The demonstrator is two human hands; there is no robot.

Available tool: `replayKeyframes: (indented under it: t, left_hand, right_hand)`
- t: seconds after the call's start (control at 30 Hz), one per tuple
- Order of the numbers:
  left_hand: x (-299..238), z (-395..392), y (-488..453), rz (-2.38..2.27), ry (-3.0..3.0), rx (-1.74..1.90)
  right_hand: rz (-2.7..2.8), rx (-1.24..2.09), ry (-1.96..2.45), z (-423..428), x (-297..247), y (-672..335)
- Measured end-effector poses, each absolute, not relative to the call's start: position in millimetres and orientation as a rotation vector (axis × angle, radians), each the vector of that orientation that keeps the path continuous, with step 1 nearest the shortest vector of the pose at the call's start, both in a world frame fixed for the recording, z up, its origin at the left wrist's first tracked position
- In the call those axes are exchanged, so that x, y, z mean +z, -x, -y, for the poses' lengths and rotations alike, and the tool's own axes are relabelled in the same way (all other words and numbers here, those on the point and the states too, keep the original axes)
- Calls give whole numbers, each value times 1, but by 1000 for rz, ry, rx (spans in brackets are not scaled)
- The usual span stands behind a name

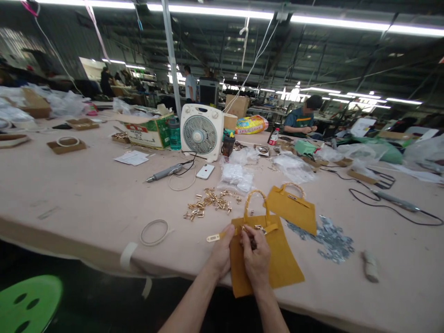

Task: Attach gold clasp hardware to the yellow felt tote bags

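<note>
A mustard-yellow felt bag with a looped handle lies at the table's front edge. My left hand pinches the bag's strap beside a pale tab that sticks out to the left. Over the front of the bag, my right hand is closed with its fingertips on a small gold clasp on the strap. A second yellow bag lies just behind on the right. Several loose gold metal fittings are scattered behind the hands.
Silver metal pieces lie right of the bags. A white box fan, a phone, a grey pen-shaped tool, plastic packets and a tape ring stand on the pink table. A seated person works far back. Green stool lower left.
</note>
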State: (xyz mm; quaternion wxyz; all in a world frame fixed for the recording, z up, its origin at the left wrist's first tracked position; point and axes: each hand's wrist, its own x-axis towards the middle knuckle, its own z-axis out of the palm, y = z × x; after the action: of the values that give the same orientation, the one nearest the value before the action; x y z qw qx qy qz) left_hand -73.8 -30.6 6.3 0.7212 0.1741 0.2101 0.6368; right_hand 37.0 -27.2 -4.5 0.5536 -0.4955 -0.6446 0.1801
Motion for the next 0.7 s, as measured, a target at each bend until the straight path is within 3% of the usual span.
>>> replayKeyframes:
  t: [0.7]
  left_hand:
    - [2, 31, 75, -582, -425, 1441]
  right_hand:
    - [1678, 414, 1169, 29, -6, -33]
